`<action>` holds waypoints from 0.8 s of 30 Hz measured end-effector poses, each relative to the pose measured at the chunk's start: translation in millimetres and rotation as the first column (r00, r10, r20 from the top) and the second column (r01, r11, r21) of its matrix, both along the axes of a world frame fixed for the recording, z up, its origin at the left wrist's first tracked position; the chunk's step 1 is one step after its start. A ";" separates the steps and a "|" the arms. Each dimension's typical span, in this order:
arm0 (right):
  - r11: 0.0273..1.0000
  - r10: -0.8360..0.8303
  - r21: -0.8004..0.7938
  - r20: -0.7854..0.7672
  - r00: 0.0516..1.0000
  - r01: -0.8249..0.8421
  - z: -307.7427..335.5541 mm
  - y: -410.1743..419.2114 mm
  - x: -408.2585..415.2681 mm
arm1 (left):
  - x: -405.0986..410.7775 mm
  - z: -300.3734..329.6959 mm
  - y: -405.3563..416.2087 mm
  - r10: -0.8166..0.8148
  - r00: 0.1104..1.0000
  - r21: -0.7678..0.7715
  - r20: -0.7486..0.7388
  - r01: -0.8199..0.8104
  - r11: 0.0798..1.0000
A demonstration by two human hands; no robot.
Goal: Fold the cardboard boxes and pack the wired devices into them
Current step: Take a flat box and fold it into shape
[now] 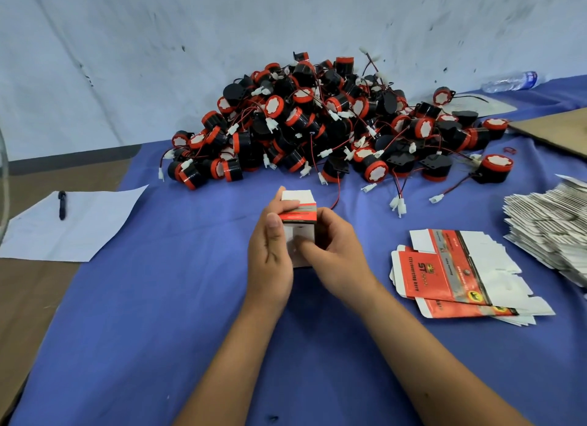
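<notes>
Both hands, left hand and right hand, wrap fingers around the small box; hold it square and press the flaps flat.

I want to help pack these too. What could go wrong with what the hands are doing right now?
The box is held up between the left hand and right hand with its top flap open; squeezing too hard might crush it.

The pile of devices has red wires tangled together, so pulling one out might drag others along.

The flat boxes lie loosely fanned, so an arm reaching for the pile could perhaps knock them.
</notes>
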State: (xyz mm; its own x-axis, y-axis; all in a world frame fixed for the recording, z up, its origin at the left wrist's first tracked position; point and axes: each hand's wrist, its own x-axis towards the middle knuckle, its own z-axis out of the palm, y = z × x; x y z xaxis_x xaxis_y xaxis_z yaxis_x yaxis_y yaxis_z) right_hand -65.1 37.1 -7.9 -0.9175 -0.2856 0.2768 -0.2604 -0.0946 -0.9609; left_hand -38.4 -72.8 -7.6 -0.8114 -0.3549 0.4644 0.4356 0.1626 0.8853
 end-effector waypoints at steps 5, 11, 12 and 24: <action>0.986 0.169 0.010 0.029 0.985 -0.169 1.7 9.2 -2.6 | -3.1 -7.5 -4.1 0.002 1.000 0.040 0.012 -0.003 0.999; 0.855 0.025 0.458 -0.504 0.863 0.242 0.2 11.5 -2.7 | -4.9 -11.1 -16.5 0.082 0.988 0.105 0.133 -0.096 0.990; 0.721 0.018 0.525 -0.666 0.745 0.452 -2.1 11.2 -5.4 | -6.1 -11.9 -17.8 0.090 0.985 0.050 0.146 -0.099 0.994; 0.861 0.198 0.478 -0.631 0.750 0.175 40.2 17.3 -28.1 | -11.0 -18.7 -21.7 0.294 0.921 -0.315 0.255 -0.208 0.926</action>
